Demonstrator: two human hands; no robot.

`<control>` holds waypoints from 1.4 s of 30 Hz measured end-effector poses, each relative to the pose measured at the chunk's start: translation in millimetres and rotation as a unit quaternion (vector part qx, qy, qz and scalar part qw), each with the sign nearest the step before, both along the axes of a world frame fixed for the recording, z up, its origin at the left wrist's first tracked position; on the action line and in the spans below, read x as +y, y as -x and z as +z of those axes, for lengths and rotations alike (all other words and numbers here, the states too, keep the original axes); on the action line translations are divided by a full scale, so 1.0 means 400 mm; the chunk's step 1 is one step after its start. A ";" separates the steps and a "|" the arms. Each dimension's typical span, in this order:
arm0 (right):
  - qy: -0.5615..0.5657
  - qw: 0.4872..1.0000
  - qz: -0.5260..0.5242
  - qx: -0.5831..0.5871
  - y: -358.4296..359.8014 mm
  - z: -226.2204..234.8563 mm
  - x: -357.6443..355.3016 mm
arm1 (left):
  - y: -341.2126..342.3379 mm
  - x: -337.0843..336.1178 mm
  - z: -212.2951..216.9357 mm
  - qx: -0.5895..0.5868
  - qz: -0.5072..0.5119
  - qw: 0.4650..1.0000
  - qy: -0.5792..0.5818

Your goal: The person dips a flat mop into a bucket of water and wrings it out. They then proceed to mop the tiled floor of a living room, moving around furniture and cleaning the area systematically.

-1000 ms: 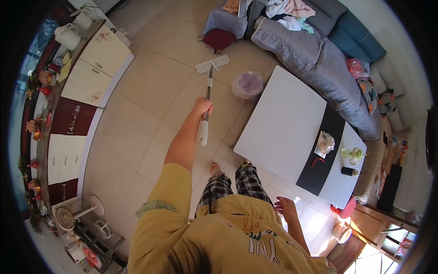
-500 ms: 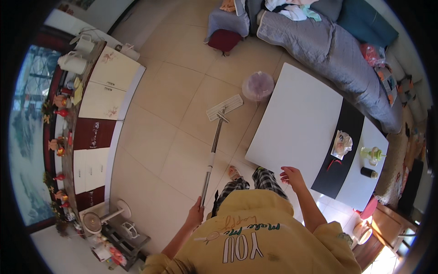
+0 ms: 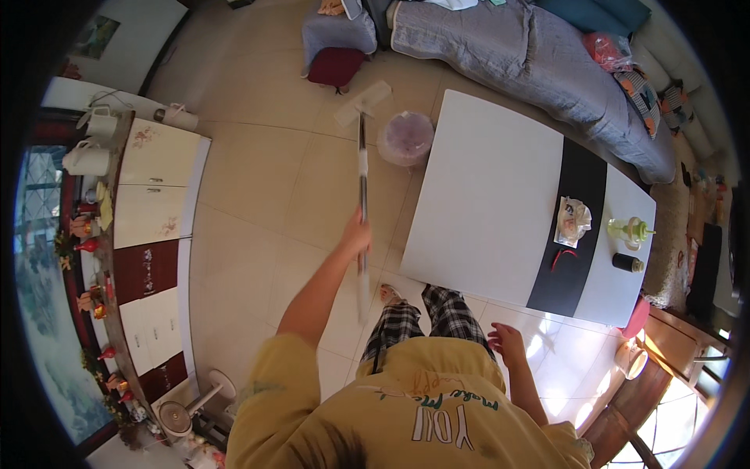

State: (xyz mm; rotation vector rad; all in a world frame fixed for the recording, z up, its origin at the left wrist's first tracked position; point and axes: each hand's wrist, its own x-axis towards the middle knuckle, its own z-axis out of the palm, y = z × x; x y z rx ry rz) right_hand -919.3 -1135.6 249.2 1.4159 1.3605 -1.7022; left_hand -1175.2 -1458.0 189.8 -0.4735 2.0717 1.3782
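Note:
My left hand (image 3: 357,235) is closed around the pole of a flat mop (image 3: 362,172), arm stretched forward. The pole runs almost straight away from me, its near end sticking out behind the hand. At its far end the pale rectangular mop head (image 3: 362,104), blurred, lies on the tiled floor beside a round, pale purple bin (image 3: 405,138). Down by my right hip, my right hand (image 3: 506,342) hangs with nothing in it, its fingers loosely apart. It is near the close edge of the white table (image 3: 492,195).
A grey-covered sofa (image 3: 476,55) and a dark red stool (image 3: 337,67) stand ahead. Low cabinets (image 3: 152,187) line the left side, with a fan (image 3: 176,418) near me. On the table are a crumpled white package (image 3: 574,221), a green jar (image 3: 629,230) and a dark bottle (image 3: 627,263).
My left hand has pushed the mop forward, taking its head from short of the bin to beside its far side. My right arm has lowered toward my hip, away from the table edge.

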 end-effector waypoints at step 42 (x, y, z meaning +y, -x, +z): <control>-0.059 0.971 -0.107 -0.203 -0.319 -0.185 0.102 | -0.199 -0.323 -0.016 -0.033 -0.135 0.964 0.229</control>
